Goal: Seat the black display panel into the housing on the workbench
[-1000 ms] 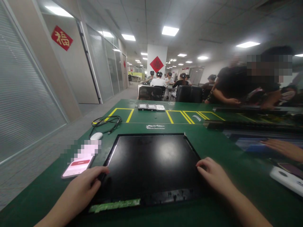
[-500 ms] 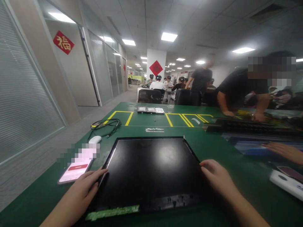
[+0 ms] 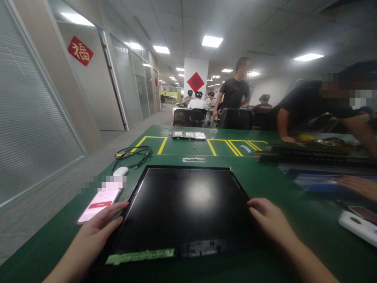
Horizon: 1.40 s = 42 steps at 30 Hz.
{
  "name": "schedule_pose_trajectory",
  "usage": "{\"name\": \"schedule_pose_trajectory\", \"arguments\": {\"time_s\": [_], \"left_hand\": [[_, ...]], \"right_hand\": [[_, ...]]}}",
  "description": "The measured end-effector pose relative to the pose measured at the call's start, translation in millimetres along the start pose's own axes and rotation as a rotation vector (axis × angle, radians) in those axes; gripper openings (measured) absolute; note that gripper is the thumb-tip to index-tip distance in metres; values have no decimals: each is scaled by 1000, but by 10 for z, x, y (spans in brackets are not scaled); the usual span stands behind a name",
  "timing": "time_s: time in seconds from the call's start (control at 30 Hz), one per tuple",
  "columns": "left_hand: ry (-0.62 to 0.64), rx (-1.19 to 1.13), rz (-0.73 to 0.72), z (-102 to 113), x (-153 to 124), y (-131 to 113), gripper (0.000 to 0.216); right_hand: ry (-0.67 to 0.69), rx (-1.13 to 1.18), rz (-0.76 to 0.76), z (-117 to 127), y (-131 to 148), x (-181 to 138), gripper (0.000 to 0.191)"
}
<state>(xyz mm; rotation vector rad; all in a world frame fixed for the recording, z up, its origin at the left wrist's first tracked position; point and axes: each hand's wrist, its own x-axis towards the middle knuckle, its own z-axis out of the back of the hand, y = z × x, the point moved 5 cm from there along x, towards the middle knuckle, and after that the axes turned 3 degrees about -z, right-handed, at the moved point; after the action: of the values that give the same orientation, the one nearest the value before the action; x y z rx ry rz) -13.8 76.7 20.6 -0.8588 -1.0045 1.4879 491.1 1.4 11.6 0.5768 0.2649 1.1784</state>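
A flat black display panel point(image 3: 185, 204) lies face up on the green table point(image 3: 265, 184), with a green circuit strip point(image 3: 140, 256) along its near edge. My left hand point(image 3: 98, 228) rests at the panel's left edge, fingers stretched out and touching the frame, beside a lit phone point(image 3: 98, 200). My right hand point(image 3: 269, 222) lies on the panel's right edge with the fingers curled over it.
A white mouse point(image 3: 120, 171) and a black cable point(image 3: 134, 152) lie far left. Three small devices point(image 3: 188, 135) sit by yellow floor-tape boxes. Another person's hand point(image 3: 357, 185) and a white object point(image 3: 357, 226) are at right. A co-worker leans over a long dark panel point(image 3: 312, 155).
My left hand slid slightly away from the panel's corner toward the phone. A person in the background stood up and walked into view. The panel has barely shifted.
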Motion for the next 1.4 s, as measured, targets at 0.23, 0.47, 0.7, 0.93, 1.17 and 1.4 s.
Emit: {"name": "schedule_pose_trajectory", "arguments": {"time_s": [0.23,0.47,0.7,0.93,1.17,1.4], "left_hand": [[21,-429,413,-164,-119,104,37],[-56,-478,456,-170,-156,50,31],[-14,-498,392,-217,-138,115,39],[32,-532,319,-229,-146,115,49],[72,-527,362,-232,-146,140,47],[56,-428,454,-213,-235,-53,27]], "right_hand": [[1,-13,9,-1,35,-11,29],[24,-1,15,-12,49,-20,30],[-3,9,33,-24,25,-15,28],[1,2,40,-29,15,-6,28],[30,1,6,-22,48,-21,31],[41,-14,25,-45,34,-15,30]]}}
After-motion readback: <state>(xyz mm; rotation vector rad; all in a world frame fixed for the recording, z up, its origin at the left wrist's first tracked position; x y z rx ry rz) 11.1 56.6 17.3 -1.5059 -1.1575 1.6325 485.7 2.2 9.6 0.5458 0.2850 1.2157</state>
